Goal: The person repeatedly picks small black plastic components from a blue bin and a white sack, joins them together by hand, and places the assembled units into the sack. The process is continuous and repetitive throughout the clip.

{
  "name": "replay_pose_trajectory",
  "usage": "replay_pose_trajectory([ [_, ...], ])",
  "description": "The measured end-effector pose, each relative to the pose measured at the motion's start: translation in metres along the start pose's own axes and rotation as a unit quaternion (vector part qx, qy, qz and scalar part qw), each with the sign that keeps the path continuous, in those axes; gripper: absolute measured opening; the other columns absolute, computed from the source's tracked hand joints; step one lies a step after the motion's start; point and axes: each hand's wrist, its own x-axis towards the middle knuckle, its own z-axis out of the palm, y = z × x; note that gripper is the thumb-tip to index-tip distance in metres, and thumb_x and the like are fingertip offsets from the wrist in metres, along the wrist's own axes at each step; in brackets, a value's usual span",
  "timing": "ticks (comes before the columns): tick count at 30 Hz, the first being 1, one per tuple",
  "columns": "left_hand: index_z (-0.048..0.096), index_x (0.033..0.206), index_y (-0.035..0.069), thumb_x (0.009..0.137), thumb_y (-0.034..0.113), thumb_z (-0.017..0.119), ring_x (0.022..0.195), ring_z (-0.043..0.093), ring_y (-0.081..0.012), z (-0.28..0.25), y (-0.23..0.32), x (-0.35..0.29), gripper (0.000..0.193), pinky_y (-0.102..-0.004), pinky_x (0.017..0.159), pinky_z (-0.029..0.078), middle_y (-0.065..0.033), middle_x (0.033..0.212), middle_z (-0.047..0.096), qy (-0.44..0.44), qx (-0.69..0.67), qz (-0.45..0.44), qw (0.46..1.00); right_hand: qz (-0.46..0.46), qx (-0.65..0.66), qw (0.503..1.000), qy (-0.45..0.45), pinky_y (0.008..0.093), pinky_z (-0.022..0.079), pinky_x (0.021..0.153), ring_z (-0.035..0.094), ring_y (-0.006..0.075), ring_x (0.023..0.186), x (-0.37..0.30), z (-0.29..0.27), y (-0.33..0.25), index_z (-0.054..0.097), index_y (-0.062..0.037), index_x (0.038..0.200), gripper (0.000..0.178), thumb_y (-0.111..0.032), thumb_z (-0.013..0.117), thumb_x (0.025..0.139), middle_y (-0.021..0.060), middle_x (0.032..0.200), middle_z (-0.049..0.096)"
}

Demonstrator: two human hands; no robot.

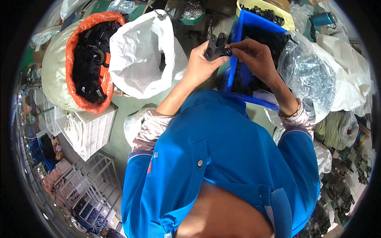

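In front of my chest, my left hand [201, 65] grips a black part [216, 47] with round holes in its two upright arms. My right hand [255, 59] meets it from the right, thumb and forefinger pinched at a small dark round piece [228, 51] against the part's side. What exactly the right fingertips hold is too small to make out. Both hands are over the left edge of a blue bin [233, 65] that contains many black parts.
Left stand an open white sack [137, 79] and an orange-lined sack [70, 63] full of black parts. A yellow tub [289, 22] and a green tray [193, 22] of small metal pieces are at the back. Clear plastic bags [307, 73] lie right, near a teal bottle [322, 19].
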Motion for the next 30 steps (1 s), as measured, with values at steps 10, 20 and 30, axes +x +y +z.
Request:
replay_pose_trajectory([
  [10, 0.064, 0.102, 0.001, 0.079, 0.004, 0.077, 0.08, 0.058, -0.0057, -0.014, -0.001, -0.01, 0.027, -0.0232, 0.075, 0.05, 0.0005, 0.087, 0.065, 0.11, 0.01, 0.012, 0.994, -0.172, -0.197, 0.963, -0.06, 0.0329, 0.053, 0.068, 0.066, 0.0264, 0.078, 0.041, 0.02, -0.019, 0.068, -0.0009, 0.1, 0.017, -0.009, 0.066, 0.086, 0.0158, 0.091, 0.064],
  [20, 0.063, 0.1, 0.001, 0.081, 0.007, 0.074, 0.079, 0.058, -0.0062, -0.03, -0.008, -0.017, 0.022, -0.0226, 0.069, 0.049, -0.0004, 0.091, 0.064, 0.163, 0.002, 0.028, 0.986, 0.153, 0.292, 0.944, 0.012, 0.0309, 0.056, 0.079, 0.067, 0.0201, 0.089, 0.012, 0.068, 0.009, 0.057, 0.0046, 0.118, 0.032, -0.011, 0.065, 0.091, 0.015, 0.105, 0.066],
  [30, 0.064, 0.09, -0.002, 0.077, 0.007, 0.071, 0.072, 0.062, -0.0139, -0.061, 0.004, -0.008, 0.017, -0.0264, 0.065, 0.049, -0.0064, 0.082, 0.063, 0.072, 0.2, 0.093, 0.973, 0.09, 0.3, 0.95, 0.015, 0.0299, 0.054, 0.079, 0.068, 0.0198, 0.087, 0.019, 0.057, 0.021, 0.06, 0.0057, 0.117, 0.034, -0.01, 0.068, 0.088, 0.0152, 0.097, 0.069],
])
